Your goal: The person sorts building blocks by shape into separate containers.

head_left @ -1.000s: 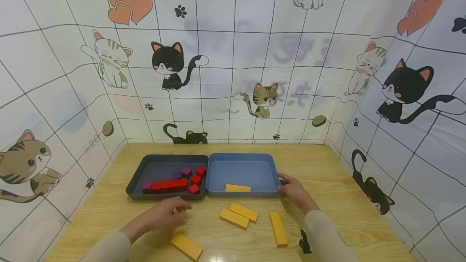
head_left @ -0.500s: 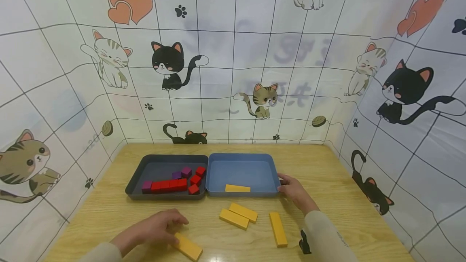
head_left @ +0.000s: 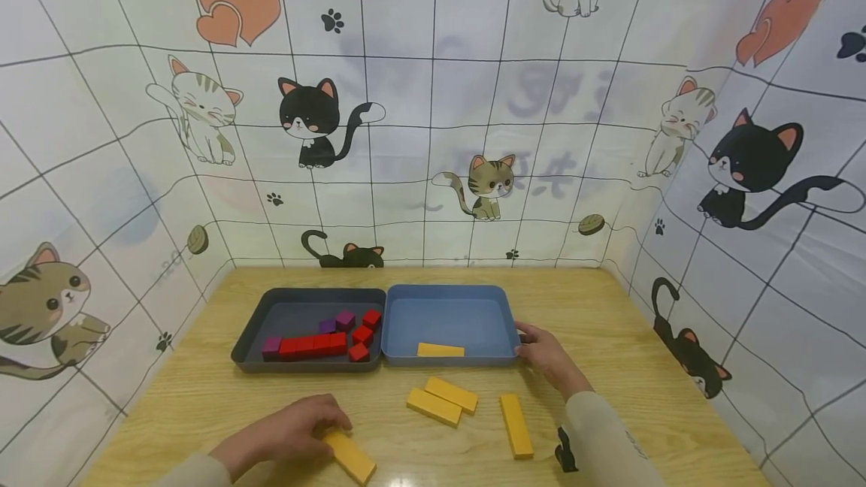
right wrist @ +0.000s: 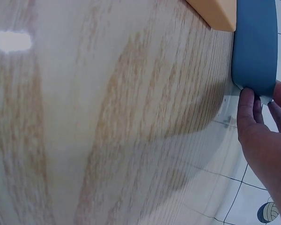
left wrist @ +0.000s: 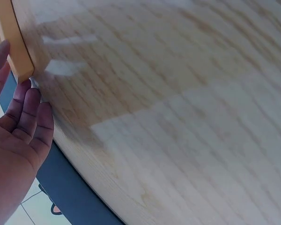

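Note:
My left hand (head_left: 291,431) pinches one end of a yellow block (head_left: 352,460) lying at the table's front. In the left wrist view, the thumb is on one side of this block (left wrist: 16,44) and the fingertips are at its end. My right hand (head_left: 549,358) grips the right front corner of a blue tray (head_left: 449,314), the thumb at its rim and fingers against its outer wall, as the right wrist view shows. A yellow block (head_left: 440,350) is inside the tray, along its front wall. In front of it lie two yellow blocks side by side (head_left: 434,406) and a third one (head_left: 516,427).
A dark grey tray (head_left: 291,314) adjoins the blue one on the left. It contains several red cubes (head_left: 314,346) and a few purple cubes (head_left: 345,320). Cat-print cloth (head_left: 406,96) walls off the back and sides of the wooden table (head_left: 568,291).
My left hand has come down and back towards the front yellow block, and its thumb and fingers have closed around the near end. My right hand stays at the blue tray's corner.

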Tool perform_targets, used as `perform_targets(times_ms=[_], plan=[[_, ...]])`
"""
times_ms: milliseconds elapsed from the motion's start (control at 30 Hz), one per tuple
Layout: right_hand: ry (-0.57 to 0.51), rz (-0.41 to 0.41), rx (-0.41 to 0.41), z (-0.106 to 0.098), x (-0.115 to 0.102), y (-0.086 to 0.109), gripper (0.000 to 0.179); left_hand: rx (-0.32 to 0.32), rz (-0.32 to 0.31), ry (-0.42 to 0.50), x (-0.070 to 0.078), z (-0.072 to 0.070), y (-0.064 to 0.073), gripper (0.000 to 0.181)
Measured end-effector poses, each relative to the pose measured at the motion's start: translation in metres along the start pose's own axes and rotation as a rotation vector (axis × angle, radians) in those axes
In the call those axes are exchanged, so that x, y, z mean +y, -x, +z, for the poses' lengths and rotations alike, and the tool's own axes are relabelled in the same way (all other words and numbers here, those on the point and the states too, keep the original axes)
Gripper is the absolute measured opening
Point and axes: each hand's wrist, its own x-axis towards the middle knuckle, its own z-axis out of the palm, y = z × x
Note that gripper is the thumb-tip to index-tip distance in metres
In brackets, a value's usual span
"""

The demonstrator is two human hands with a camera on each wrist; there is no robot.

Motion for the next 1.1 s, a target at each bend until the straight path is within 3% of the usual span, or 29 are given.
perform_targets(times_ms=[233, 433, 700, 967, 1100], plan=[[0.002, 0.001, 0.002, 0.001, -0.002, 0.000, 0.058, 0.033, 0.000, -0.068, -0.003, 0.003, -0.005, 0.023], [0.003, 0.000, -0.003, 0.002, -0.002, 0.001, 0.057, 0.027, -0.015, -0.110, 0.001, 0.005, -0.010, 0.028], [-0.005, -0.001, -0.004, 0.003, -0.002, 0.001, 0.057, 0.000, -0.059, -0.128, 0.010, 0.004, -0.013, 0.031], [0.061, -0.024, -0.001, 0.001, -0.004, 0.000, 0.058, 0.027, -0.028, -0.176, 0.009, 0.002, -0.019, 0.028], [0.061, -0.025, -0.021, -0.001, -0.006, 0.000, 0.062, 0.042, -0.048, -0.164, 0.012, -0.001, -0.022, 0.027]])
